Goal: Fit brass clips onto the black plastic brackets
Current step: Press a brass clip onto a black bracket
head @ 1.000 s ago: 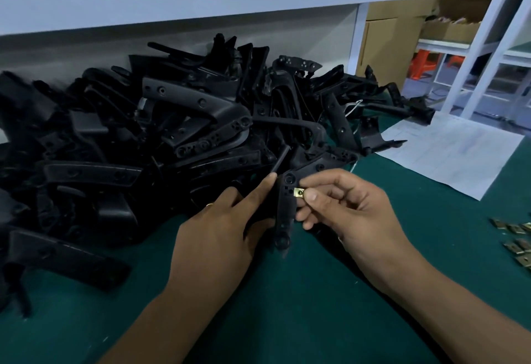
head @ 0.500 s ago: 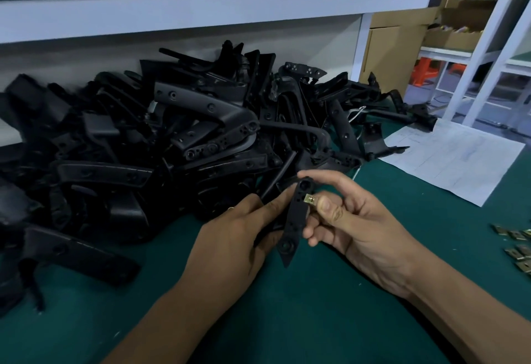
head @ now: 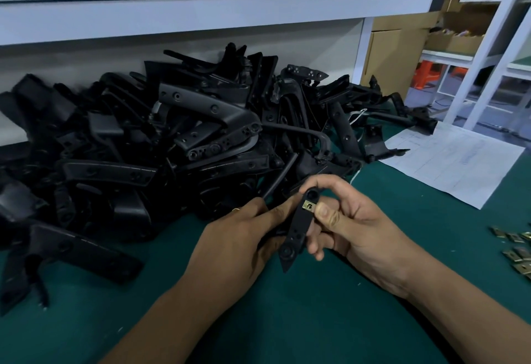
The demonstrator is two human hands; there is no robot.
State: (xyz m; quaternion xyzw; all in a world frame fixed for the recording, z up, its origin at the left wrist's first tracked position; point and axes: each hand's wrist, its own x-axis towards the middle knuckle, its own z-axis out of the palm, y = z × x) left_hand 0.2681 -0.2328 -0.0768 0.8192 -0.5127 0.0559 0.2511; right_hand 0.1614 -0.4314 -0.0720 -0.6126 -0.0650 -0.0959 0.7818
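Both hands hold one narrow black plastic bracket point(head: 297, 228) upright above the green mat. My left hand point(head: 238, 243) grips it from the left side, fingers curled round its edge. My right hand point(head: 353, 225) curls its forefinger over the bracket's top while the thumb presses a small brass clip point(head: 309, 205) sitting on the bracket near its upper end. A big heap of black brackets point(head: 161, 148) lies behind the hands. Several loose brass clips point(head: 517, 251) lie at the right edge.
A white paper sheet point(head: 454, 165) lies on the green mat point(head: 316, 320) at the back right. A white shelf point(head: 218, 10) overhangs the heap. White rack legs point(head: 485, 56) and cardboard boxes point(head: 393, 56) stand at the far right.
The bracket has been lifted out of the heap toward me and tilted upright. The brass clip now sits squarely on its upper end under my right thumb. The view has shifted slightly.
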